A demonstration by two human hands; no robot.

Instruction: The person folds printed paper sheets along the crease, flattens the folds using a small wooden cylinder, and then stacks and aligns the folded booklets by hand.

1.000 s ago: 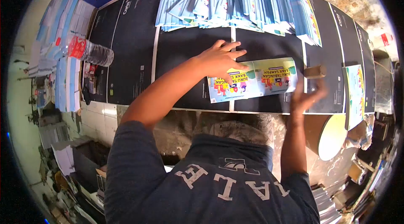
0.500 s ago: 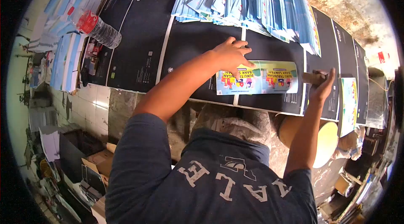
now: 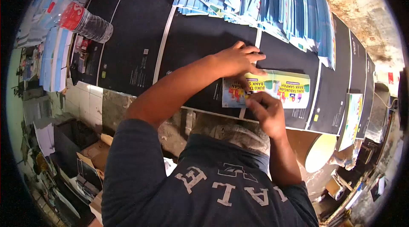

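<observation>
Spreading beyond printed sheet [image 3: 293, 89]: booklet pile [image 3: 272, 5]; bottle [image 3: 87, 23] far left.

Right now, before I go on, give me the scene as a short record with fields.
Workpiece: Buku Tabungan Bank Sampah print, two cover panels side by side
Left hand: fingers spread, at the print's far edge
Right hand: fingers curled over the print; whether they hold anything is unclear
Far side: row of overlapping blue booklets
Left side: red-labelled plastic bottle
Right side: similar colourful print
Surface: black tabletop with white stripes
</observation>
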